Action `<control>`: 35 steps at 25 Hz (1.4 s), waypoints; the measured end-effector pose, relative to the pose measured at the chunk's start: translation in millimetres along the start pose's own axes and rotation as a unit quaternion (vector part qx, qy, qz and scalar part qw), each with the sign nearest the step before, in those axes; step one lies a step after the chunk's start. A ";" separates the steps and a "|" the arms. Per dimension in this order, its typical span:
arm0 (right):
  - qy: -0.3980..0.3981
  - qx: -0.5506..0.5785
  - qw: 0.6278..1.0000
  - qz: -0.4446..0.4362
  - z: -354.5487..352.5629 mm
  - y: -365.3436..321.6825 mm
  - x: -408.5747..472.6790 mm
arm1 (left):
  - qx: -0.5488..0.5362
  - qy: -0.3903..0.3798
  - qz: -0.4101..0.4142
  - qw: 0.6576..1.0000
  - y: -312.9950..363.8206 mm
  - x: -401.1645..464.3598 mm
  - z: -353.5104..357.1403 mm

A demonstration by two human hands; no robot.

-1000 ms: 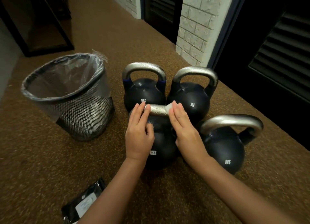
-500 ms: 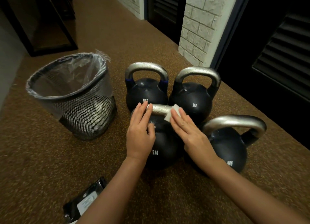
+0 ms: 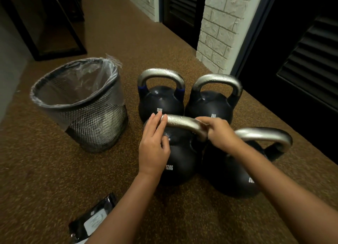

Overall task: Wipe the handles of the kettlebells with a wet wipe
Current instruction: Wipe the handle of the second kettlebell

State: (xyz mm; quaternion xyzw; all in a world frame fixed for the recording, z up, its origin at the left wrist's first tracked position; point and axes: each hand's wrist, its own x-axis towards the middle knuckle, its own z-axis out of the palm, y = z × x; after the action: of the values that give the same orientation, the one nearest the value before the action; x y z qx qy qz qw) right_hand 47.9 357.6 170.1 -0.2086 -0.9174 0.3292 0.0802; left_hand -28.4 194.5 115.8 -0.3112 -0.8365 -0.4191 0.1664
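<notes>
Four kettlebells stand bunched together on the brown speckled floor [image 3: 54,179], and I am looking down on them past both forearms. Nearest me, at the bottom edge, lies a black wipe packet [image 3: 92,220] with a pale label, partly hidden by my left forearm. Next comes the front left kettlebell [image 3: 180,161], marked 12KG. My left hand [image 3: 153,146] rests on the left end of its silver handle [image 3: 182,122], fingers straight and lying over the bar, thumb against the black body. My right hand [image 3: 219,132] is curled round the right end of that handle, where the bar bends down; I cannot make out the wipe under the fingers, since that hand is blurred. Just beside it on the right stands the front right kettlebell [image 3: 232,174], its handle free. Behind these two are the back left kettlebell [image 3: 161,103], with blue bands at the foot of its handle, and the back right kettlebell [image 3: 210,104], touching or nearly touching each other. To the left, apart from the weights, stands a black mesh bin [image 3: 102,123] lined with a clear bag. Farther back rise a white brick pillar [image 3: 219,28] and dark slatted doors [image 3: 307,60].
</notes>
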 end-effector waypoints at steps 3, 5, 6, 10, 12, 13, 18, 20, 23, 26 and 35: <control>-0.088 0.025 0.994 0.052 -16.2 -13.9 16.8 | -0.001 0.004 -0.002 1.000 1.0 -0.8 0.1; -0.075 0.017 0.997 0.014 -13.2 -20.4 17.7 | -0.003 0.004 0.001 1.000 0.1 -0.3 0.6; -0.066 0.014 0.998 -0.008 -10.0 -20.1 14.0 | -0.004 0.003 0.001 1.000 -0.8 -0.1 0.9; -0.054 0.034 0.998 0.014 -6.2 -1.8 0.7 | -0.005 0.003 0.000 1.000 1.1 -1.0 0.0; 0.000 0.045 0.996 0.079 5.4 3.5 -1.0 | -0.005 0.005 -0.002 1.000 1.0 -0.8 0.6; 0.040 0.052 0.992 0.106 14.3 4.6 -3.4 | -0.005 0.006 -0.004 1.000 1.0 -1.1 0.8; 0.136 0.067 0.984 0.094 37.0 -3.1 -9.4 | -0.003 0.002 -0.002 1.000 0.1 -0.6 0.9; 0.145 0.022 0.989 0.006 39.0 -14.0 -4.4 | -0.003 0.002 -0.003 1.000 -0.9 -0.2 1.8; 0.119 -0.103 0.981 -0.117 50.3 -12.3 -15.5 | -0.001 0.000 -0.003 1.000 -0.3 -1.2 0.9; 0.091 -0.139 0.975 -0.148 53.8 14.9 -39.2 | -0.003 -0.007 -0.003 1.000 1.3 -1.8 -1.0; 0.094 -0.147 0.971 -0.164 59.8 21.4 -44.7 | -0.004 -0.005 -0.010 1.000 3.3 -2.4 -0.9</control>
State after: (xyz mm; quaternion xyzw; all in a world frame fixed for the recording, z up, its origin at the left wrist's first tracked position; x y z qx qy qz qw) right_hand 78.2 318.9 110.0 -0.0948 -0.9660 0.1517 0.1869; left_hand -24.4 194.3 116.9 -0.3057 -0.8388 -0.4223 0.1566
